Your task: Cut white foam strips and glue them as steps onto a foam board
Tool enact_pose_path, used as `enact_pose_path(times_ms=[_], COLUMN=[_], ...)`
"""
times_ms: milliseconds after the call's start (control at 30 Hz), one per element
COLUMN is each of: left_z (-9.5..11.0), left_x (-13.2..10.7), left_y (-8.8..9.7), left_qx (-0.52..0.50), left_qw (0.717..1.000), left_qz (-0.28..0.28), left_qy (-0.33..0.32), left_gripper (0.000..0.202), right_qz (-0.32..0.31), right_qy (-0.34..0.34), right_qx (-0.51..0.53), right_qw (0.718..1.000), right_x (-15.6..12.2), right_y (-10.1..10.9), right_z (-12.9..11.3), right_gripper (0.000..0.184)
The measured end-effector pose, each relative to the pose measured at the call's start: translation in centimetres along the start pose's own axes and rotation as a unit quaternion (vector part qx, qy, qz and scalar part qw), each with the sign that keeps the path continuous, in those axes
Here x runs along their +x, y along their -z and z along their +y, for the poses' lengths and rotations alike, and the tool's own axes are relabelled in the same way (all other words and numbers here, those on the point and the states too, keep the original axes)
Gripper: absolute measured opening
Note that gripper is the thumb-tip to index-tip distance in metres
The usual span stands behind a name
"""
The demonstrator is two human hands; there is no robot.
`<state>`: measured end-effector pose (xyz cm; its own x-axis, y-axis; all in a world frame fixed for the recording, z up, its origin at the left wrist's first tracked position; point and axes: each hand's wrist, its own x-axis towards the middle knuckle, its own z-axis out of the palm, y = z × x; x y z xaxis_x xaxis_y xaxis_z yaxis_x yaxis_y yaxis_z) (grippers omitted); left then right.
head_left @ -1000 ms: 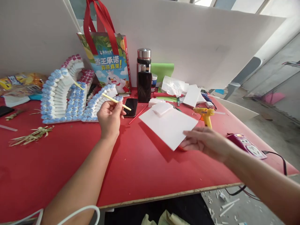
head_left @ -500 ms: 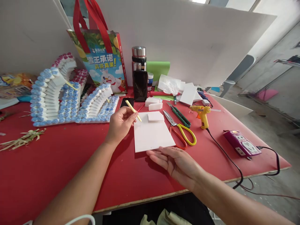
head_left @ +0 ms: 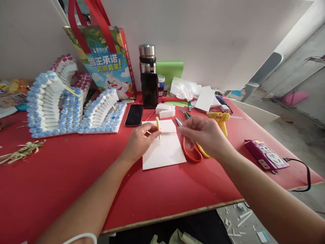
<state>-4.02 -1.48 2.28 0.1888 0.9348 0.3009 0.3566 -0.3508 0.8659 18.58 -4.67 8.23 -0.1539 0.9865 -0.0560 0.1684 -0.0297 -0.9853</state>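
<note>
Pinched in my left hand point(head_left: 143, 139) is a thin pale-yellow stick point(head_left: 158, 128), which stands nearly upright above a white square board point(head_left: 162, 154). A small stack of white pieces point(head_left: 168, 127) lies on the far part of the board. Over the scissors point(head_left: 191, 154) with red and yellow handles hovers my right hand point(head_left: 204, 134). Its fingertips are smeared by motion, so whether they hold anything cannot be made out. The hand covers part of the scissors and of the green-handled tool point(head_left: 186, 114) behind them.
A yellow glue gun point(head_left: 220, 120) and a purple power socket point(head_left: 266, 155) are at the right. Behind the board stand a phone point(head_left: 149, 90) and a steel flask point(head_left: 147, 51). Blue-and-white stepped models point(head_left: 101, 113), a second phone point(head_left: 134, 115) and a bag point(head_left: 104, 64) are on the left.
My right hand has left the board's near edge and moved up and right over the scissors. The yellow stick has turned from slanted to nearly upright and shifted right with my left hand.
</note>
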Motion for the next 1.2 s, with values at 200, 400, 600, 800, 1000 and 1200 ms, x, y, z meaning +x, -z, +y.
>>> enact_pose_path(times_ms=[200, 400, 600, 800, 1000, 1200], left_z=[1.4, 0.7, 0.0, 0.2, 0.4, 0.2], left_x=[-0.3, -0.6, -0.6, -0.4, -0.2, -0.1], left_y=[-1.1, -1.5, -1.3, -0.5, -0.6, -1.2], left_qx=[0.046, 0.059, 0.083, 0.11, 0.101, 0.13], left_qw=[0.996, 0.996, 0.992, 0.984, 0.985, 0.984], left_qz=[-0.016, -0.034, -0.099, -0.14, -0.136, -0.121], left_qy=[-0.069, -0.055, -0.006, -0.004, 0.019, 0.026], left_gripper=[0.015, 0.013, 0.02, 0.018, 0.021, 0.019], right_qz=[-0.049, 0.013, 0.021, 0.008, 0.008, -0.007], right_qy=[0.179, 0.231, 0.241, 0.235, 0.264, 0.287], right_qx=[-0.128, -0.212, -0.252, -0.242, -0.262, -0.262], right_qw=[0.974, 0.95, 0.937, 0.941, 0.928, 0.921], right_x=[4.1, 3.7, 4.6, 5.0, 5.5, 6.0], right_y=[-1.9, -0.6, 2.0, 1.8, 1.5, 1.3], right_z=[1.6, 2.8, 3.0, 3.5, 3.7, 3.7], right_gripper=[0.019, 0.022, 0.024, 0.023, 0.025, 0.024])
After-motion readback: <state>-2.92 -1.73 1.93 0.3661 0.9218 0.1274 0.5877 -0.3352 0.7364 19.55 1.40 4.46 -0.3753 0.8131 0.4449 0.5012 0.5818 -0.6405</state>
